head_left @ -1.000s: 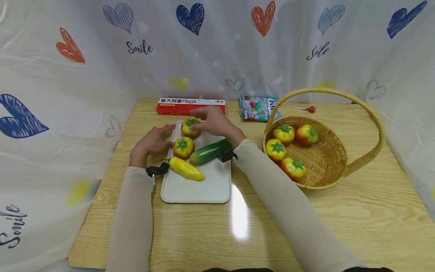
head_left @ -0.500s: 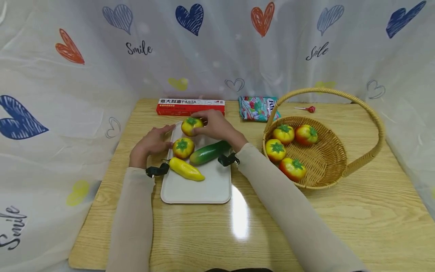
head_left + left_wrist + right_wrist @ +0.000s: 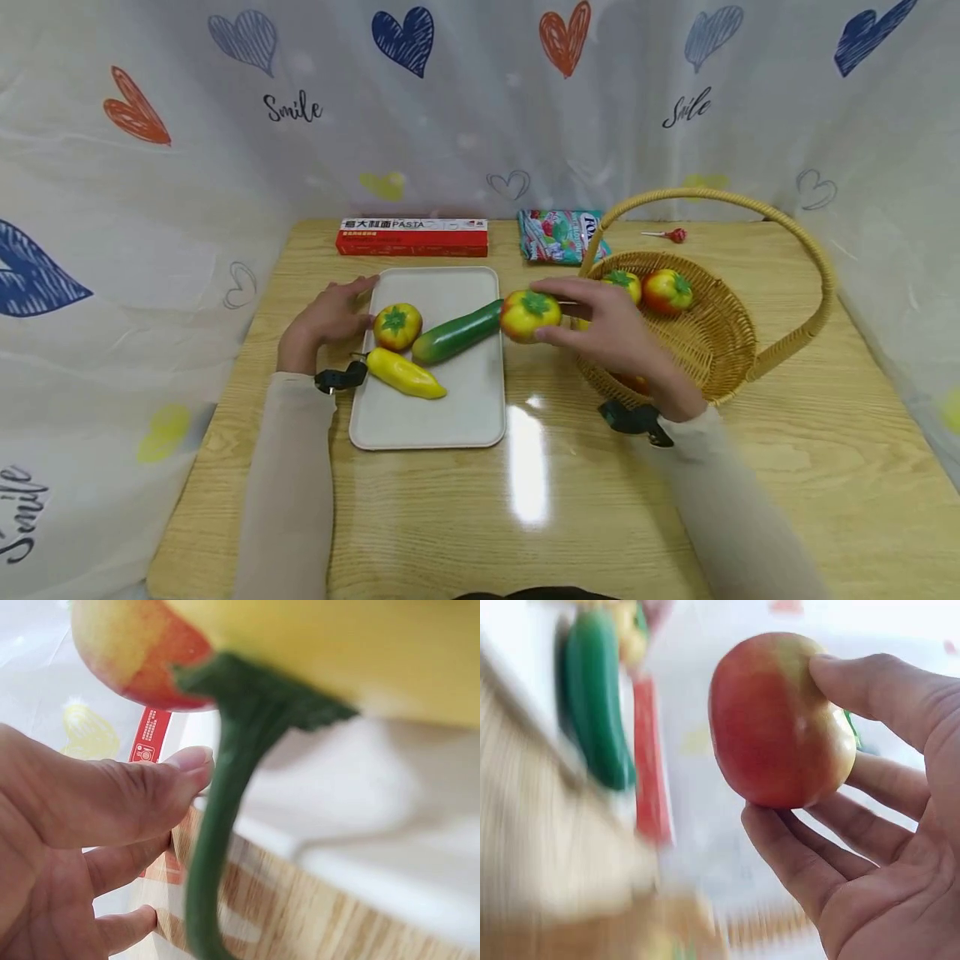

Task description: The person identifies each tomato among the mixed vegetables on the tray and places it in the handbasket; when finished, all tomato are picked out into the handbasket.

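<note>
In the head view my right hand [image 3: 611, 329] holds a yellow-red tomato [image 3: 531, 317] with a green leafy top, in the air between tray and basket. The right wrist view shows thumb and fingertips pinching this tomato [image 3: 772, 724]. My left hand [image 3: 326, 321] rests at the left edge of the white tray [image 3: 427, 425], fingers fairly straight, thumb near the rim. On the tray lie another tomato [image 3: 397, 326], a green cucumber [image 3: 457, 332] and a yellow pepper [image 3: 405, 373]. The pepper's green stem [image 3: 225, 795] hangs in front of my left thumb in the left wrist view.
A wicker basket [image 3: 738, 333] with a tall handle stands on the right, several tomatoes inside, some partly hidden by my right hand. Behind are a red pasta box [image 3: 412, 242], a candy bag [image 3: 558, 236] and a lollipop [image 3: 675, 236]. A patterned curtain [image 3: 465, 108] borders the table.
My right hand has taken hold of the far tomato, lifted it off the tray and carried it right, towards the basket. My left hand has stayed at the tray's edge.
</note>
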Demonstrator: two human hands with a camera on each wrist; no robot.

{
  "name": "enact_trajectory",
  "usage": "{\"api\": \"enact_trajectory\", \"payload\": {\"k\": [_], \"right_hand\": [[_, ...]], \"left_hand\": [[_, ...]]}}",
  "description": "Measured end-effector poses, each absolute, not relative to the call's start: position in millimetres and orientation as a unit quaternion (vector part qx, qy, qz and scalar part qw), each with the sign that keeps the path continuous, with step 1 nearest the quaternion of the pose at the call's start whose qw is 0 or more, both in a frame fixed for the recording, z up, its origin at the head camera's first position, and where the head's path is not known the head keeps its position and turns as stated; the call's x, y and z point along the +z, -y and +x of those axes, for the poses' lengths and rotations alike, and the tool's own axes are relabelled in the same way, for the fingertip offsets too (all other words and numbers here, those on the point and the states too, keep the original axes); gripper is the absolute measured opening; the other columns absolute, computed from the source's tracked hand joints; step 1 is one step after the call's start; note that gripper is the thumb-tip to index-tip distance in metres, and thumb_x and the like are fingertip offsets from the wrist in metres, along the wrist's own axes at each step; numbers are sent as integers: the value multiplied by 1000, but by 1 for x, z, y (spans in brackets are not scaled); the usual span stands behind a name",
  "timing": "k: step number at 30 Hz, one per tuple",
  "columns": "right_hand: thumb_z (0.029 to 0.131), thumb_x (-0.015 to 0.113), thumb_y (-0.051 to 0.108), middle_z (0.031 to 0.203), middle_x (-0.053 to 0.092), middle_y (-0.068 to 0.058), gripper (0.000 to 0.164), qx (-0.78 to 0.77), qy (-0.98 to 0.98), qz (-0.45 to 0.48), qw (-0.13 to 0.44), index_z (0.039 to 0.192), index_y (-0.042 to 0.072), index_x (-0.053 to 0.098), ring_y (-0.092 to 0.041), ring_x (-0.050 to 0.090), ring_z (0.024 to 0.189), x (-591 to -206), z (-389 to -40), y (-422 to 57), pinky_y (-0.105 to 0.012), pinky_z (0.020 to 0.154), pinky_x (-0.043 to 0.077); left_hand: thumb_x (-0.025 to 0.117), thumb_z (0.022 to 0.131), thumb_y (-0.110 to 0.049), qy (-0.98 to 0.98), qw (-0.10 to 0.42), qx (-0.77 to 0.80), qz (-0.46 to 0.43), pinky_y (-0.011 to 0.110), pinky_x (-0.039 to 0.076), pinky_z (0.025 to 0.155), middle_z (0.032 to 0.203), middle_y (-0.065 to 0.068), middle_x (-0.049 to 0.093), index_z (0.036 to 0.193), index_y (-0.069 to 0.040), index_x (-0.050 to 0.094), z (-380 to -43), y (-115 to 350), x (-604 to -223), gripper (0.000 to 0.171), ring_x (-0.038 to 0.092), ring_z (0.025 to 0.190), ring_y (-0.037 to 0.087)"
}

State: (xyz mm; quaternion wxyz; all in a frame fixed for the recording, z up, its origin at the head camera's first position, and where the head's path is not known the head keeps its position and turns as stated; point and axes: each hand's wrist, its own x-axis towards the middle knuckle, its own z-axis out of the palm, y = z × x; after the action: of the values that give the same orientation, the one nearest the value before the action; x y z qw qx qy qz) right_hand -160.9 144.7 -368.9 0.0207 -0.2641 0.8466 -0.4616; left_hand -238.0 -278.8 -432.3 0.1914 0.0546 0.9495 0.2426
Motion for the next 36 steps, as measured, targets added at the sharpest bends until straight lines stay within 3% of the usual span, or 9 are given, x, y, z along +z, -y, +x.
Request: {"api": "enact_trajectory", "payload": {"k": [7,14,16,18,21,28,31,36], "right_hand": [[87,79,28,133,65,-4,53,-420,-896,-134,-48,137,25,63,-24,68,115,-382,-138,-231,-10,89,53],[88,79,31,139,60,-19,58,-365,-925,-79,-66,140,12,60,-43,67,112,-385,-132,-261,5,77,42],[88,78,32,137,60,-21,59,-343,-934,-73,-65,139,9,60,-44,68,110,-388,-133,-265,-7,80,53],[88,78,33,136,61,-23,60,-324,-942,-66,-57,139,7,59,-44,67,111,-392,-135,-268,-28,88,59],[89,77,35,137,60,-27,62,-296,-953,-58,-33,141,6,58,-47,62,116,-397,-137,-271,-61,94,50],[91,73,40,139,59,-24,65,-281,-958,-50,-14,144,7,55,-50,57,121,-395,-133,-272,-66,97,46],[91,73,42,137,62,-20,64,-297,-953,-51,-44,144,11,56,-46,59,122,-390,-130,-268,-62,96,47],[86,81,26,128,70,-9,51,-411,-898,-103,-122,135,23,65,-20,70,113,-379,-132,-240,-22,92,56]], "left_hand": [[64,96,-30,-948,199,246,45,74,13,116,166,13,24,160,-31,25,-237,281,-434,76,5,152,52],[64,95,-29,-951,192,239,49,74,14,116,166,15,25,161,-29,24,-235,282,-435,77,7,151,53],[64,95,-29,-950,191,240,50,74,13,116,165,15,25,160,-29,25,-236,282,-435,76,6,151,54],[65,95,-30,-951,191,240,51,74,14,116,165,15,25,160,-30,25,-236,282,-436,76,6,151,54],[65,95,-30,-950,191,241,51,74,14,116,165,15,26,160,-30,25,-237,281,-437,76,6,151,53],[64,96,-29,-952,185,238,55,75,13,116,165,15,26,160,-30,25,-239,280,-437,75,6,151,53],[64,96,-28,-952,183,237,58,74,13,116,165,15,27,160,-29,26,-239,280,-437,75,6,151,53],[64,96,-29,-952,187,237,55,74,14,116,165,15,27,160,-29,25,-239,279,-434,75,7,151,53]]}}
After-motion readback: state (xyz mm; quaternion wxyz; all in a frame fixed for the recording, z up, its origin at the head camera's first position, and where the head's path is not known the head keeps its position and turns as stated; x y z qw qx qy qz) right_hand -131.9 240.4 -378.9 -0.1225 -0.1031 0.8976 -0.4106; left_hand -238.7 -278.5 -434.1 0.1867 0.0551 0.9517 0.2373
